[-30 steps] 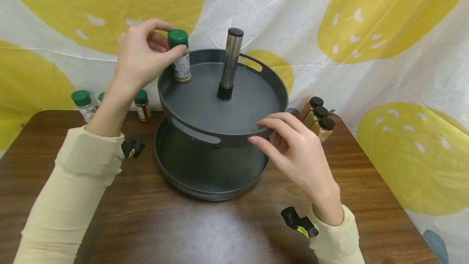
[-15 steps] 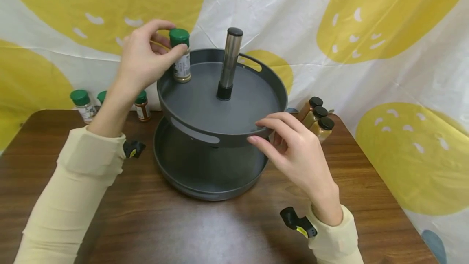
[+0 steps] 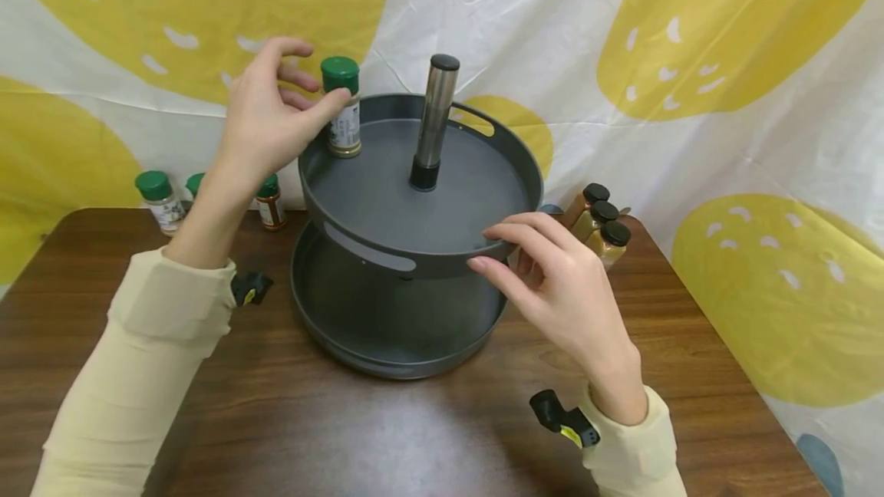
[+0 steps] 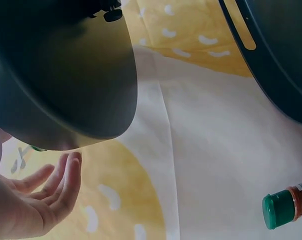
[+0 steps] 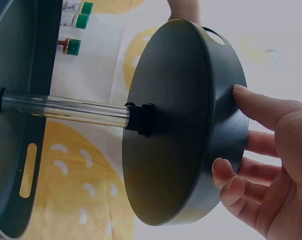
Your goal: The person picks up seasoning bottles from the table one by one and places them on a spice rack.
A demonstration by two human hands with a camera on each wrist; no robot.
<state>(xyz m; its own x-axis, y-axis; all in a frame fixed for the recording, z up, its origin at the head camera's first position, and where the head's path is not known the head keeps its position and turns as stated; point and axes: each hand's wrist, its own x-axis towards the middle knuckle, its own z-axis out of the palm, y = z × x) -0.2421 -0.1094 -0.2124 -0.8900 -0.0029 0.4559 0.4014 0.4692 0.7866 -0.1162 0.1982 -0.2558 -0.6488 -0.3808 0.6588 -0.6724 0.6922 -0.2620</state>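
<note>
A green-capped spice jar (image 3: 344, 117) stands upright on the left side of the upper tray (image 3: 456, 209) of a grey two-tier round stand. Beside it is my left hand (image 3: 272, 110); the thumb lies against the jar near its cap, while the other fingers are spread away from it. The left wrist view shows this hand (image 4: 46, 200) with fingers extended below the tray, which hides nearly all of the jar. My right hand (image 3: 559, 282) pinches the upper tray's front right rim, also seen in the right wrist view, with the thumb (image 5: 251, 102) against the outer wall.
The lower tray (image 3: 397, 363) rests on the wooden table (image 3: 387, 443). A metal post (image 3: 435, 117) rises from the upper tray. Several green-capped jars, one with red spice (image 3: 271, 209), stand at the back left; black-capped bottles (image 3: 602, 225) stand at the back right. A patterned cloth (image 3: 525, 14) hangs behind.
My left fingers have moved off the spice jar's cap, to the left, and opened. The jar stays in place on the tray. The right hand has kept its position at the rim.
</note>
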